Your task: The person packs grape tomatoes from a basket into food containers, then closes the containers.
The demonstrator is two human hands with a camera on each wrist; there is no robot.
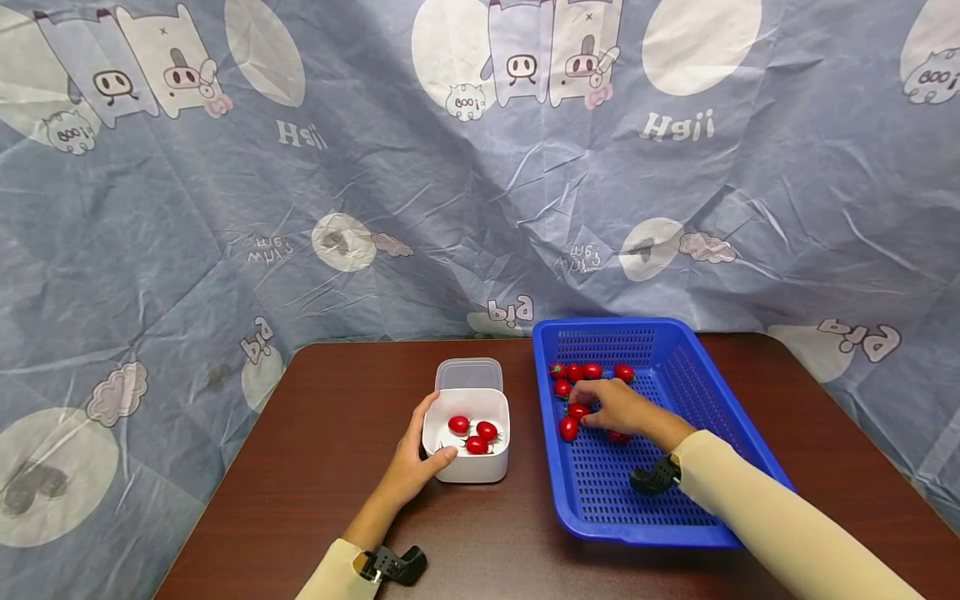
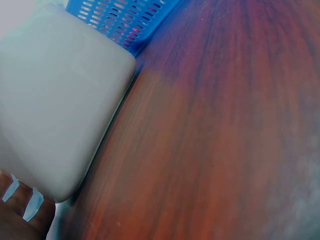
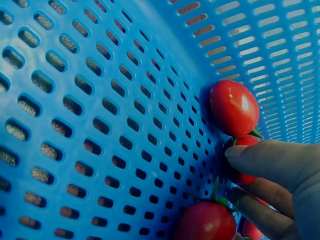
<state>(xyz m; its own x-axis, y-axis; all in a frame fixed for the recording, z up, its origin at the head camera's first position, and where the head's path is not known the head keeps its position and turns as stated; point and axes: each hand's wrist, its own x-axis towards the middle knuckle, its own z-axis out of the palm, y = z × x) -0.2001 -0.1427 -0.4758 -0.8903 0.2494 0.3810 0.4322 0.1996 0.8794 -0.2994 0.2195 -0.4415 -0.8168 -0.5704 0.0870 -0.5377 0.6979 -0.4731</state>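
Observation:
A white square container point(image 1: 471, 472) stands on the table with three red cherry tomatoes point(image 1: 476, 444) inside. My left hand point(image 1: 412, 458) holds it at its left side, thumb over the near rim. In the left wrist view, fingers point(image 2: 30, 205) touch the container's wall point(image 2: 60, 100). Inside the blue basket point(image 1: 558, 492), my right hand point(image 1: 618, 407) pinches a cherry tomato point(image 1: 578, 412) between thumb and fingers. In the right wrist view, that tomato point(image 3: 242, 172) is partly hidden by the thumb point(image 3: 270, 157). Other cherry tomatoes point(image 1: 592, 371) lie around this hand.
A clear lid point(image 1: 469, 374) lies just behind the white container. The slotted basket has raised walls and stands to the right on the brown table point(image 1: 337, 408). A grey-blue printed cloth point(image 1: 450, 200) hangs behind the table.

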